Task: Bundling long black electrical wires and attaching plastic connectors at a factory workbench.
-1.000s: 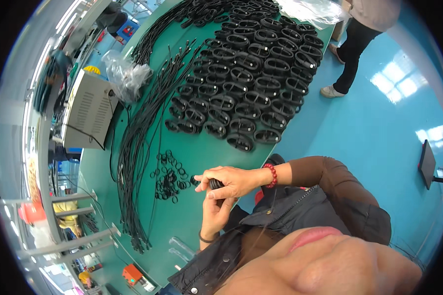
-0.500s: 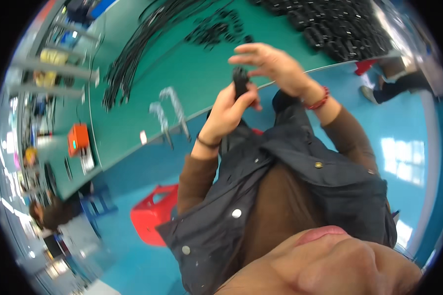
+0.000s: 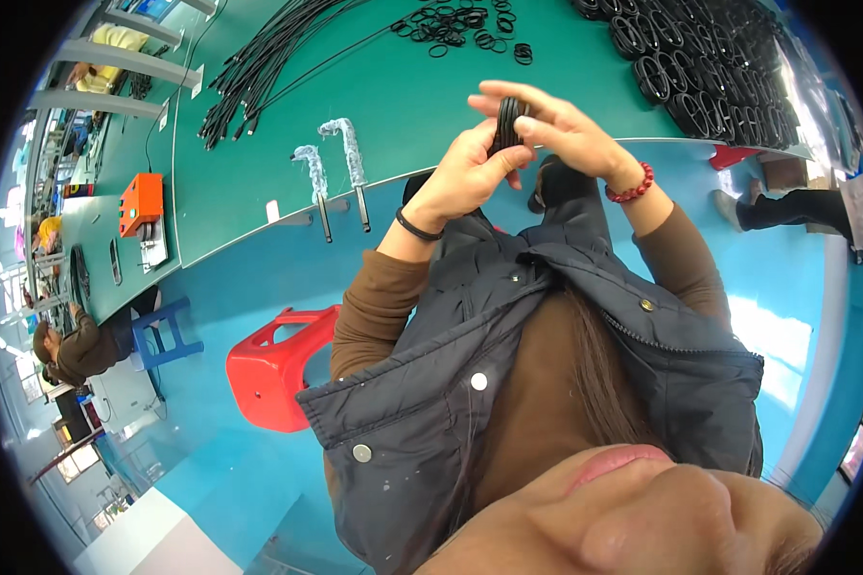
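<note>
from my remote seat i count one coiled black cable (image 3: pixel 510 123) between the two hands, seen against the green table (image 3: pixel 244 196) near its front edge. the left hand (image 3: pixel 465 174) wraps fingers and thumb around the coil's lower end; the right hand (image 3: pixel 568 136) is half open, thumb touching it, grip unclear to me. two film-wrapped bent rods (image 3: pixel 344 158) overhang the edge.
</note>
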### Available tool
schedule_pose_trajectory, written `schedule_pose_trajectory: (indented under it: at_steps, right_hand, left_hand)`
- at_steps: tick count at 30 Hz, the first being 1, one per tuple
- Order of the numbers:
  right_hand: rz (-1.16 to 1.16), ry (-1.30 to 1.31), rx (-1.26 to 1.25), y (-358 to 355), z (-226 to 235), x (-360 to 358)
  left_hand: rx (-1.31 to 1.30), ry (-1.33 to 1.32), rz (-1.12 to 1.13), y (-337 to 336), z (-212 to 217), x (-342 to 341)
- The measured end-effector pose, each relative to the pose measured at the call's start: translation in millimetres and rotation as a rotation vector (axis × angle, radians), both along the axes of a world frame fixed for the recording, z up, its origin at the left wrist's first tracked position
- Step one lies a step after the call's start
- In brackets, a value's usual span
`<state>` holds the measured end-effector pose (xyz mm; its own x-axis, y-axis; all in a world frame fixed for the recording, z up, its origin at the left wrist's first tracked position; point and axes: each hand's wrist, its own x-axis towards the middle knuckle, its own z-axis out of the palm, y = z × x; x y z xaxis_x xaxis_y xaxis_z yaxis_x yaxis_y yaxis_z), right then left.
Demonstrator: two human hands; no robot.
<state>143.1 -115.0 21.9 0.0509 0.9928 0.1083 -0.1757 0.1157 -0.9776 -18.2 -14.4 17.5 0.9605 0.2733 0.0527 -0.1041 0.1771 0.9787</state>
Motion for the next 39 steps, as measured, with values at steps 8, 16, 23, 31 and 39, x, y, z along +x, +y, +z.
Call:
schedule_pose_trajectory:
  at_steps: [8,16,23,31,39]
  right_hand:
    - [-0.494,-0.782,0.307,3,-3,3]
    - [-0.756,-0.916,0.296,0,-5,-18]
    - [-0.43,-0.378,0.039,-1,-8,-6]
    - [-0.183,-0.148,-0.085,-1,-8,-7]
    - [-0.241,-0.352,0.097,30,-19,30]
  left_hand:
    - [-0.054,0.041,-0.007,0,-3,7]
    - [-0.132,-0.048,0.07,-12,-8,12]
    - [0.043,0.0,0.085,-9,-12,10]
    - [0.089,0.0,0.116,-13,-13,15]
    - [0.063,0.002,0.172,1,-20,6]
